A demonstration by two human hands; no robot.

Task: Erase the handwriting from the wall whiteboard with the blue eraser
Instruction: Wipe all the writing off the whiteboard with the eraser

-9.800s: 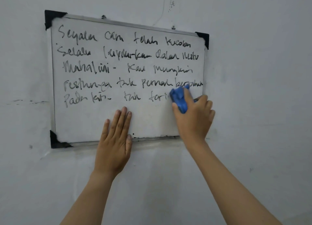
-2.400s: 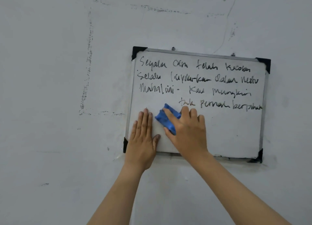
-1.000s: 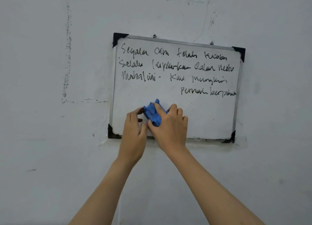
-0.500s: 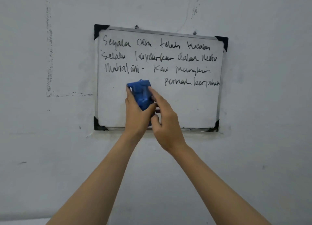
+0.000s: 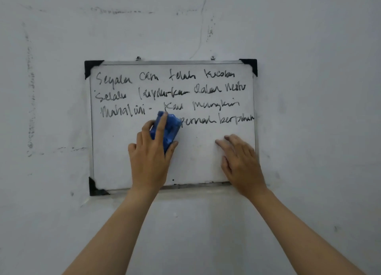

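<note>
The blue eraser [image 5: 166, 131] is held in the left hand [image 5: 149, 157] at the centre of the frame, pressed against the whiteboard [image 5: 115, 151] just below the third line of handwriting [image 5: 169, 93]. The grip is closed around the eraser: a finger is laid along its back, the thumb is hooked on its right edge, and the other fingers are curled on its left side. The right hand [image 5: 241, 161] is laid flat on the lower right of the board, fingers extended, holding nothing.

Three full lines of writing are left in the upper half, plus two words at the right of a fourth line, just beside the eraser. The lower half appears wiped.

For the step in hand, the fourth-line remnant is probably best taken first, with the eraser swept rightward and kept flat so that its whole face bears on the surface. Firm, even pressure should be applied, and strokes overlapped to avoid grey smears. The board is likely hung on two small fixings at its top edge, so it should be braced by the flat hand against swinging.
</note>
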